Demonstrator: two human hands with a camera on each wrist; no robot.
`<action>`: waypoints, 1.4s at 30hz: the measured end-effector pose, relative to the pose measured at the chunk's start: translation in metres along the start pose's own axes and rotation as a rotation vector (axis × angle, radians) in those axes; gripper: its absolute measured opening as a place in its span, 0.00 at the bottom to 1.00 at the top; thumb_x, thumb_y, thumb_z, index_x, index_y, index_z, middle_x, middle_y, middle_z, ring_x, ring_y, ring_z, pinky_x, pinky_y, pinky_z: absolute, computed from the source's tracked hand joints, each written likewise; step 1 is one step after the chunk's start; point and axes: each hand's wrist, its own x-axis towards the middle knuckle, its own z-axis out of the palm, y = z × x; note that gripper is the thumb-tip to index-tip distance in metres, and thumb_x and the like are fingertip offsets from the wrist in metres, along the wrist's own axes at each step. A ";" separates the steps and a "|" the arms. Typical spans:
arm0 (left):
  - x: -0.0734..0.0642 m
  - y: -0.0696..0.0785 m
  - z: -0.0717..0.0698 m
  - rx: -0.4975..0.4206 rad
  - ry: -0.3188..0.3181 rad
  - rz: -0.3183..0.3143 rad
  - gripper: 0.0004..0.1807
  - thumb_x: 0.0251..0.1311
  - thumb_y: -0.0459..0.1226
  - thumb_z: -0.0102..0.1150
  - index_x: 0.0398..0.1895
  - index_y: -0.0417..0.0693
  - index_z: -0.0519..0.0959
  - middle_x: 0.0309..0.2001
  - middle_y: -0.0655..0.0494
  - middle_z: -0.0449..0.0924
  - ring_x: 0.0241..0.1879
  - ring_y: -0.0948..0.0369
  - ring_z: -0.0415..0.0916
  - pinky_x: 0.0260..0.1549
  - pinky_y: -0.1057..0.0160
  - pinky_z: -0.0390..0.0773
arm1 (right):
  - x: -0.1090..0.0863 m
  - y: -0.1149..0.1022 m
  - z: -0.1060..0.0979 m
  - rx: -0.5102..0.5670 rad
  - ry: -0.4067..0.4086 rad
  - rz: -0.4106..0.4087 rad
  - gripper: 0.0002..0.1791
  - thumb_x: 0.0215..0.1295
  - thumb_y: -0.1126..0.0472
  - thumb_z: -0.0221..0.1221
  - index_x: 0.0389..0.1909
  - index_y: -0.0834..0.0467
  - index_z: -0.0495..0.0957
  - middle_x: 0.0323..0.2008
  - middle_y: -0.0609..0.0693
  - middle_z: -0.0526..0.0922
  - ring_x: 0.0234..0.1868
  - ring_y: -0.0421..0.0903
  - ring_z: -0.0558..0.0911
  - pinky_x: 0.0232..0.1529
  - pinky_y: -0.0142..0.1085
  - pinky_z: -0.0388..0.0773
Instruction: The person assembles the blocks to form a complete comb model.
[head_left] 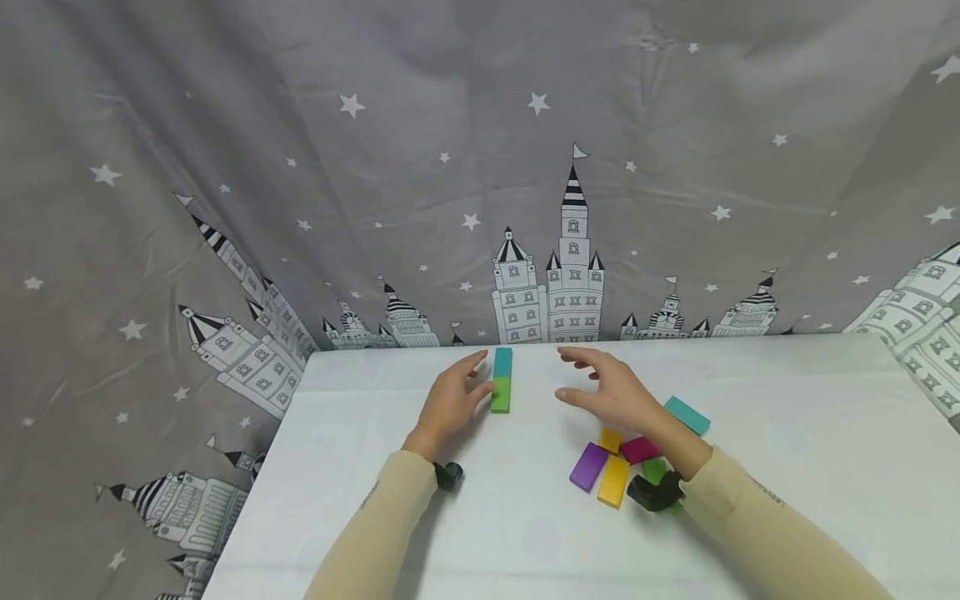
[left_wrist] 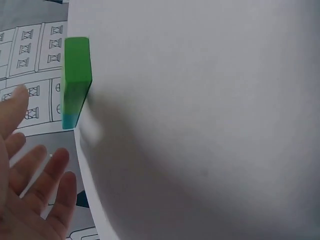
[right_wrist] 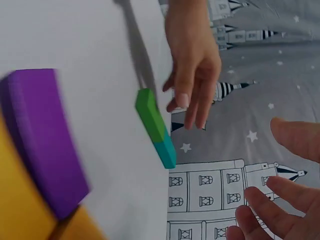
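1. The left hand (head_left: 448,404), at the centre of the frame, has fingers loosely bent and thumb apart; it holds nothing.
2. The right hand (head_left: 611,387), right of centre, has thumb and fingers well parted, also holding nothing.
3. Just beside the left hand's fingertips, a green block (head_left: 501,397) and a teal block (head_left: 503,362) lie end to end, teal nearer the top of the frame.
4. Lower right of centre are a purple block (head_left: 588,466), 2 yellow blocks (head_left: 614,482), a pink block (head_left: 640,450), a partly hidden 2nd green block (head_left: 655,470) and a 2nd teal block (head_left: 687,415).
5. The step seems to be lining up blocks; adding another would call for a right-hand pinch from the loose group.
6. A white table (head_left: 795,467) meets a grey curtain (head_left: 420,75) behind.
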 end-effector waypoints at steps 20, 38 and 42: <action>0.019 -0.010 -0.003 0.155 -0.156 0.154 0.32 0.71 0.48 0.58 0.74 0.46 0.67 0.76 0.55 0.61 0.74 0.51 0.59 0.74 0.49 0.57 | -0.088 0.014 0.029 -0.333 0.051 0.095 0.40 0.55 0.48 0.74 0.67 0.60 0.73 0.53 0.52 0.79 0.54 0.50 0.72 0.53 0.46 0.80; 0.023 -0.007 0.004 0.197 -0.211 0.175 0.30 0.70 0.47 0.59 0.72 0.48 0.70 0.75 0.59 0.63 0.72 0.52 0.63 0.73 0.51 0.60 | -0.093 0.023 0.053 -0.529 0.061 0.068 0.39 0.48 0.47 0.77 0.58 0.64 0.79 0.45 0.54 0.75 0.51 0.52 0.72 0.50 0.43 0.78; 0.023 -0.005 0.005 0.183 -0.209 0.154 0.29 0.69 0.46 0.61 0.71 0.48 0.71 0.74 0.59 0.64 0.72 0.52 0.63 0.73 0.51 0.61 | -0.091 0.023 0.054 -0.538 0.066 0.050 0.36 0.48 0.48 0.77 0.56 0.63 0.80 0.44 0.54 0.75 0.49 0.51 0.71 0.47 0.42 0.77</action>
